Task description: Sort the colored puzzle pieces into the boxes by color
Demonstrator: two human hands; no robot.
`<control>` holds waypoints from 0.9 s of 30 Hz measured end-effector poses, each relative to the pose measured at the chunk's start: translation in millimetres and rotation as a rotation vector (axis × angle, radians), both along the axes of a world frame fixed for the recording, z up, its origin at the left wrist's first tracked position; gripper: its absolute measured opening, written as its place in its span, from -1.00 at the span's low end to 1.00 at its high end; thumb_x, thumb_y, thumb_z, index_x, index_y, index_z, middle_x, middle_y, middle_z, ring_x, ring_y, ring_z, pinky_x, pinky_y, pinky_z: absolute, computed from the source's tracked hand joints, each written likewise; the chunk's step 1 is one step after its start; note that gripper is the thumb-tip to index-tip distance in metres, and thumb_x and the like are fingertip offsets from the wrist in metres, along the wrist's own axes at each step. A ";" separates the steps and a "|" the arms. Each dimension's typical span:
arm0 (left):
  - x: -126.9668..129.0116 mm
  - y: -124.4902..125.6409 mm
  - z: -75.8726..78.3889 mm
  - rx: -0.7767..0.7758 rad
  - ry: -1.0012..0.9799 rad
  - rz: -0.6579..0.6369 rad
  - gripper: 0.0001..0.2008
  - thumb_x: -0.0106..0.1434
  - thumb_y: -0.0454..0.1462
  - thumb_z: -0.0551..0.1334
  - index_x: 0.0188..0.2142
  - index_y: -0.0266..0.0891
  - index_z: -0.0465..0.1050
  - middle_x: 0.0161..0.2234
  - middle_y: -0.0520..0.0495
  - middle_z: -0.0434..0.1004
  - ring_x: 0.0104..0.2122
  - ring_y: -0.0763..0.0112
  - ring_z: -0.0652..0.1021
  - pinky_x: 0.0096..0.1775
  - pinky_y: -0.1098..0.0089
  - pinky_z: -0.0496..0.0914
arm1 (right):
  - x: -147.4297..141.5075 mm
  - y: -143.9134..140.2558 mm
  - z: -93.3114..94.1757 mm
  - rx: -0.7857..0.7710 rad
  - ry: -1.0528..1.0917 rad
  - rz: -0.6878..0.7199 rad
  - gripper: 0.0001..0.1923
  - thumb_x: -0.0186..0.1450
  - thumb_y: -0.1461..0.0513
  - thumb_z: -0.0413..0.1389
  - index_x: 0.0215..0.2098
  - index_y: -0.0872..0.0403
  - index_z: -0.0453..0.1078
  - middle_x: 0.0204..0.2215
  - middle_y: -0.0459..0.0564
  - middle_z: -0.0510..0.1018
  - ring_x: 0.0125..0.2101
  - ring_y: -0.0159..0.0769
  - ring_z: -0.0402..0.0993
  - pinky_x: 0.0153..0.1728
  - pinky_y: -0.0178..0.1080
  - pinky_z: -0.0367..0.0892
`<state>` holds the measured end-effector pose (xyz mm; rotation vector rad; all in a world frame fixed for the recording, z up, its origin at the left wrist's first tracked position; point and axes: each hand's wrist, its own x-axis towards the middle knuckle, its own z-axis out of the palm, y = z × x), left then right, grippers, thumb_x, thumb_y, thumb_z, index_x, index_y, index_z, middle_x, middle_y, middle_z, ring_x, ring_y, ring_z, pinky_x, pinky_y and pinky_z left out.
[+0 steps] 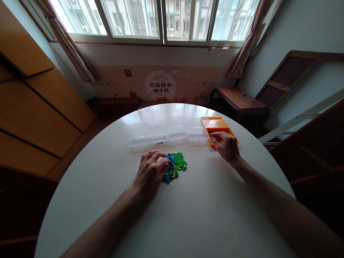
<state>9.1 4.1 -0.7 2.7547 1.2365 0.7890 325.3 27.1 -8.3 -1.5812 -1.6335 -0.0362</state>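
Your left hand (150,172) has its fingers curled on the left edge of one brick pile (175,166) at table (188,215) centre; grip unclear. Your right hand (227,145) rests on one orange tray (215,125) at 1 o'clock, grip unclear. Four clear boxes (166,134) sit at 12.

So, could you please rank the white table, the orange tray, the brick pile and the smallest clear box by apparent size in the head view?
1. White table
2. Orange tray, partly hidden by the right hand
3. Brick pile, under the left hand; nearer the camera, so close to the tray
4. Smallest clear box
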 end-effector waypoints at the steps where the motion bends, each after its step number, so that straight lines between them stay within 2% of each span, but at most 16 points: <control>1: -0.1 0.3 -0.3 0.004 -0.007 0.001 -0.85 0.25 -0.36 0.23 -0.24 -0.10 0.54 -0.14 -0.07 0.54 -0.04 0.16 0.40 -0.01 0.10 0.24 | -1.4 -0.8 0.6 0.003 -0.001 0.008 -0.79 0.25 0.20 0.09 -0.26 0.11 0.53 -0.34 0.03 0.60 -0.41 -0.23 0.49 -0.29 -0.18 0.39; 8: 2.3 2.0 -1.3 0.007 -0.033 0.008 -0.87 0.23 -0.38 0.24 -0.32 -0.12 0.54 -0.20 -0.04 0.56 -0.07 0.18 0.42 -0.02 0.11 0.23 | -22.0 -11.1 6.9 0.002 -0.017 0.111 -0.82 0.27 0.22 0.09 -0.27 0.11 0.51 -0.39 0.02 0.57 -0.38 -0.23 0.48 -0.26 -0.19 0.38; 13: 3.9 2.9 -2.3 -0.004 -0.050 0.005 -0.89 0.23 -0.36 0.25 -0.29 -0.14 0.53 -0.18 -0.06 0.55 -0.08 0.19 0.42 -0.02 0.12 0.24 | -37.7 -19.7 9.5 0.009 -0.042 0.211 -0.85 0.27 0.25 0.09 -0.28 0.09 0.50 -0.41 0.00 0.55 -0.37 -0.24 0.47 -0.27 -0.21 0.35; 21: 3.2 4.6 -5.3 -0.026 -0.065 -0.021 -0.88 0.21 -0.39 0.27 -0.34 -0.13 0.53 -0.18 -0.03 0.54 -0.08 0.21 0.43 -0.03 0.13 0.24 | -44.7 -23.7 10.0 -0.005 -0.038 0.270 -0.89 0.27 0.28 0.11 -0.30 0.09 0.50 -0.43 -0.01 0.53 -0.37 -0.25 0.46 -0.26 -0.21 0.34; 27: 10.3 2.2 3.3 0.188 -0.210 -0.086 -0.95 0.22 -0.34 0.29 -0.34 -0.15 0.50 -0.28 -0.02 0.56 -0.15 0.27 0.45 -0.08 0.20 0.28 | -63.3 -35.3 13.3 -0.094 0.106 0.417 -0.90 0.26 0.28 0.14 -0.28 0.07 0.50 -0.42 -0.04 0.55 -0.40 -0.31 0.46 -0.32 -0.25 0.35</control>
